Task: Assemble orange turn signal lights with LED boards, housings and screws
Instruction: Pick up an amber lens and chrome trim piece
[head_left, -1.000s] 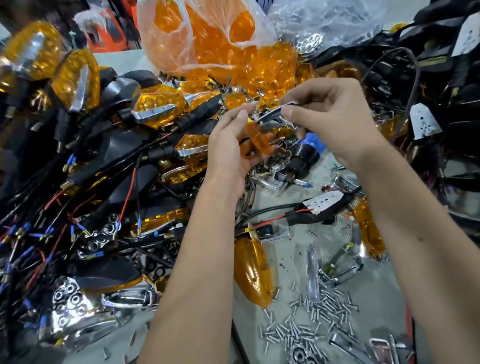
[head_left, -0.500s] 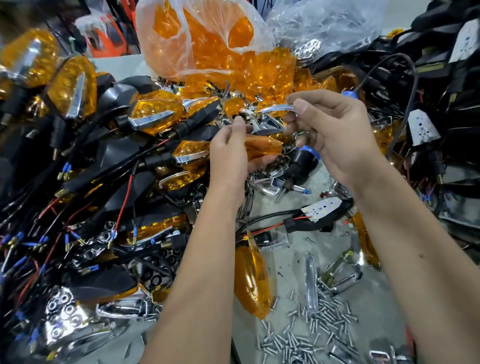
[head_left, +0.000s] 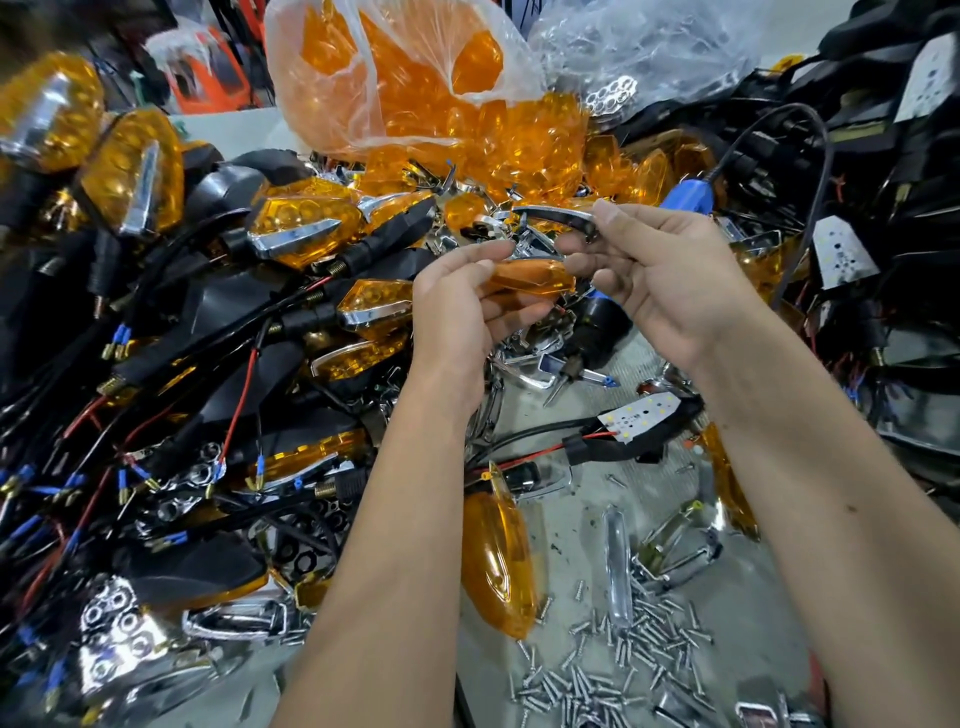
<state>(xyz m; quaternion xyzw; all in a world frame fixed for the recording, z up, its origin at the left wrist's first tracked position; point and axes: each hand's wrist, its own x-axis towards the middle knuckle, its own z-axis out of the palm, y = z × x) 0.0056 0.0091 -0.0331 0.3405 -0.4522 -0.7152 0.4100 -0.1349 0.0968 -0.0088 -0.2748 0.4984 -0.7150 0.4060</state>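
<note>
My left hand holds an orange lens between its fingers and thumb, above the cluttered bench. My right hand pinches a curved chrome trim piece just above that lens; the two parts sit close together, a small gap between them. A black housing with a white LED board and red and black wires lies on the bench below my right wrist. Another loose orange lens lies between my forearms. A heap of small screws is scattered at the lower right.
Finished orange signals with black stems and wires pile up on the left. A plastic bag of orange lenses stands at the back centre. Black housings with boards stack on the right. A blue-handled tool pokes out behind my right hand.
My right hand has lifted the chrome trim up off the pile. My left hand has turned the orange lens flatter and brought it under the trim.
</note>
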